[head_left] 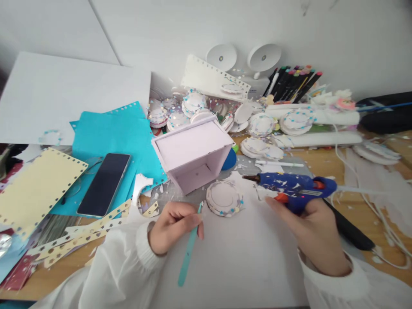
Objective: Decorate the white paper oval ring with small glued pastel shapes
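Observation:
My left hand (178,223) pinches teal tweezers (189,253), their broad end pointing down toward me. At their tip is a tiny pale piece, too small to name. In my right hand (312,236) is a blue hot glue gun (292,186) with an orange trigger, its dark nozzle pointing left. Between both hands a round white paper disc (222,197) lies flat, with small blue and cream bits along its lower right edge. The tweezers' tip is just left of this disc, and the nozzle is to its upper right, apart from it.
Behind the disc stands a pale pink open box (195,150). Several decorated discs (262,124) are heaped at the back. A phone (104,184) rests on blue paper (109,133) at left, near punched paper strips (90,240). A white cord (380,219) trails at right.

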`<act>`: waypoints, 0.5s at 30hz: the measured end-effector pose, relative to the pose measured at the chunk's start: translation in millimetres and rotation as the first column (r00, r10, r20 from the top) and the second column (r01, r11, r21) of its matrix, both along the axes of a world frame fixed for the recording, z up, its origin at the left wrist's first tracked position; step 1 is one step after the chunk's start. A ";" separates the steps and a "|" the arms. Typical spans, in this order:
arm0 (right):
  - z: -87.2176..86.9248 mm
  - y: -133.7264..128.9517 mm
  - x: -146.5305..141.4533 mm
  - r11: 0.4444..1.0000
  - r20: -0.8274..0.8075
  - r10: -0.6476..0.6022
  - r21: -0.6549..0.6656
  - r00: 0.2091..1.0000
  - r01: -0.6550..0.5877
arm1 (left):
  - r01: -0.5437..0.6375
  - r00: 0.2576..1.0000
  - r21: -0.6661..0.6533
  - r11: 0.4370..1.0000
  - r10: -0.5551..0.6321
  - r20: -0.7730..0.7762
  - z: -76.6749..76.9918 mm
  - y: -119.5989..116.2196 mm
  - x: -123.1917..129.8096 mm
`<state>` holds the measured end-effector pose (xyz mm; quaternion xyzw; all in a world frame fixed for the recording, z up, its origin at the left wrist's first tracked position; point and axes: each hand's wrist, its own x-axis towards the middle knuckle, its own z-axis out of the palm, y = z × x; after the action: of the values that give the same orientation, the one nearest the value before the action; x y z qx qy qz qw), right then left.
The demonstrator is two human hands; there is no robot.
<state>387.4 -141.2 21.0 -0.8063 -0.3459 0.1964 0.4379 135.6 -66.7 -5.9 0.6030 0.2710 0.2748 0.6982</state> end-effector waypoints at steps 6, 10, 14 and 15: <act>-4.0 0.0 19.2 0.997 0.227 0.007 -0.078 0.974 0.011 | -0.032 0.999 0.020 0.999 0.032 0.010 0.7 -0.3 0.7; -24.2 0.5 57.9 0.989 0.513 0.141 -0.034 0.847 -0.145 | -0.036 0.999 -0.008 0.999 0.036 0.001 -0.7 -0.8 -0.3; -38.8 0.2 76.9 0.943 0.585 0.328 -0.161 0.742 -0.290 | -0.014 1.000 -0.055 0.998 0.013 -0.012 -0.9 -0.5 -0.9; -38.7 0.4 77.4 0.939 0.599 0.339 -0.169 0.725 -0.299 | -0.011 1.000 -0.065 0.998 0.011 -0.014 -0.8 -0.4 -0.9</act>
<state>464.7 -140.8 -17.7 -0.7667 -0.5975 0.0036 0.2347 134.8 -67.2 -6.7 0.5804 0.2880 0.2654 0.7140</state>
